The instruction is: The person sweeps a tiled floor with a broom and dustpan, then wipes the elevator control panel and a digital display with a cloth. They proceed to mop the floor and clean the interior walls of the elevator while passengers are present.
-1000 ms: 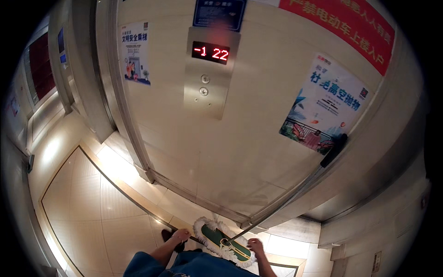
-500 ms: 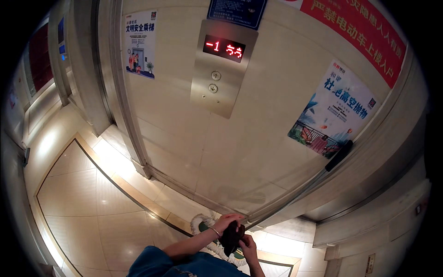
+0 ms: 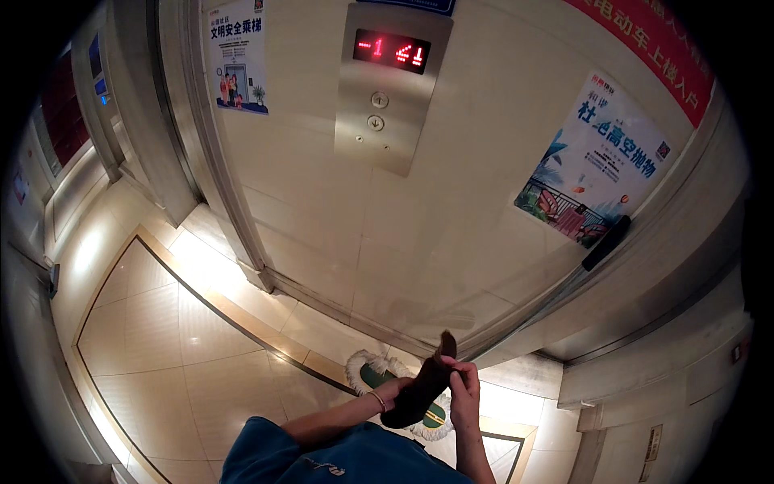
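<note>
Right now you hold a dark brown cloth [image 3: 419, 387] between both hands, low in the view and just in front of your chest. Its long axis runs on a slant, from a lower end near your left wrist up and to the right to a pointed tip that sticks up above your fingers. Your right hand [image 3: 463, 391] pinches the cloth along its upper right edge, fingers closed on it. Your left hand [image 3: 397, 393] sits under the lower end and is mostly hidden by the fabric, so you cannot tell how tightly it grips, though the cloth rests against it; a thin bangle [image 3: 377, 401] circles that wrist. Both hands touch the cloth, the right one nearer the raised tip. Directly below them, on the glossy tiled floor [image 3: 161, 347], lies a mop head [image 3: 379, 373] with a white fringe and green centre. Beyond stands the metal lift door [image 3: 484, 210] with posters, and above it the call panel [image 3: 387, 89] with two round buttons and a red lit display.
</note>
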The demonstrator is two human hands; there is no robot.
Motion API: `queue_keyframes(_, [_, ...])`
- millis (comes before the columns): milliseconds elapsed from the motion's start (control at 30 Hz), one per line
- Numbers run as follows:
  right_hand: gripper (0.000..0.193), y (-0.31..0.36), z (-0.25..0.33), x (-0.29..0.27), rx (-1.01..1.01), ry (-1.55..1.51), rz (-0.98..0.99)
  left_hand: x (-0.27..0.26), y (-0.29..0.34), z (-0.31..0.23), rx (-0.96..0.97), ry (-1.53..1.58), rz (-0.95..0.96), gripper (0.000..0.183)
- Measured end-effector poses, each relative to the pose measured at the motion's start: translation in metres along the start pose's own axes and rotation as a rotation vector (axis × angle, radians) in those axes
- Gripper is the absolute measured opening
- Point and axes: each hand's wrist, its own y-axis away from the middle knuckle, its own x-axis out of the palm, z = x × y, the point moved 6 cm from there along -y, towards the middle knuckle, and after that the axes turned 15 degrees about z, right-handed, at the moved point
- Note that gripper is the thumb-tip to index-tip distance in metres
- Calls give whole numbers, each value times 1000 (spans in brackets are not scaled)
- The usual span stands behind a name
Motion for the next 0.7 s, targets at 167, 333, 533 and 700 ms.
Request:
queue_keyframes(167, [9, 4, 1, 55, 140, -25, 540, 14, 0, 18, 26, 87, 493, 29])
queue_keyframes(333, [17, 29, -25, 85, 224, 284, 774, 17, 9, -4, 117, -33, 431, 24])
queue_keyframes(533, [17, 49, -52, 32, 374, 112, 339, 71, 35, -94, 562, -1214, 35, 21])
queue_keyframes(700, [15, 64, -65, -5, 483, -50, 81, 127, 75, -200, 947, -1478, -314, 23])
